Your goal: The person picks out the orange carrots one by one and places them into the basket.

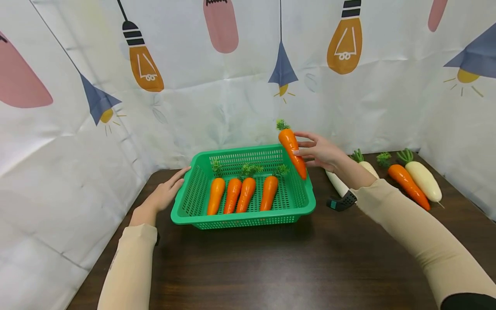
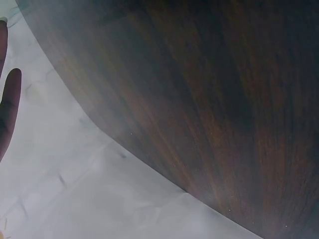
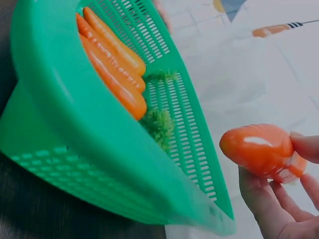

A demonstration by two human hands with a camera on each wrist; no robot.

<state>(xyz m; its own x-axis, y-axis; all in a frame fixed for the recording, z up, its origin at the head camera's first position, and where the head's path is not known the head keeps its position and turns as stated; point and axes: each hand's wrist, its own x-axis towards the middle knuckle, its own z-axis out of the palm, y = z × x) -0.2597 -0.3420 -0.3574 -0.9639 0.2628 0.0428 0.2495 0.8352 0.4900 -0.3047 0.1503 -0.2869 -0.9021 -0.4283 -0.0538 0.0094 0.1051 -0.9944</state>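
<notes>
My right hand (image 1: 320,151) grips an orange carrot (image 1: 292,150) with a green leafy top, held over the right end of a green plastic basket (image 1: 248,218). In the right wrist view the thumb and fingers close around that carrot (image 3: 259,149), its pointed end toward the camera. Several carrots lie side by side in the basket, among them one at the left (image 1: 216,194) and one nearer the right (image 1: 269,193), leafy tops to the back. My left hand (image 1: 167,191) rests with extended fingers at the basket's left rim. Only its fingers (image 2: 10,107) show in the left wrist view.
To the right on the dark wooden table (image 1: 248,271) lie a carrot (image 1: 409,185), a white radish (image 1: 424,178) and further white radishes, partly hidden behind the right arm. A white curtain (image 1: 248,99) printed with lamps hangs behind and to the sides.
</notes>
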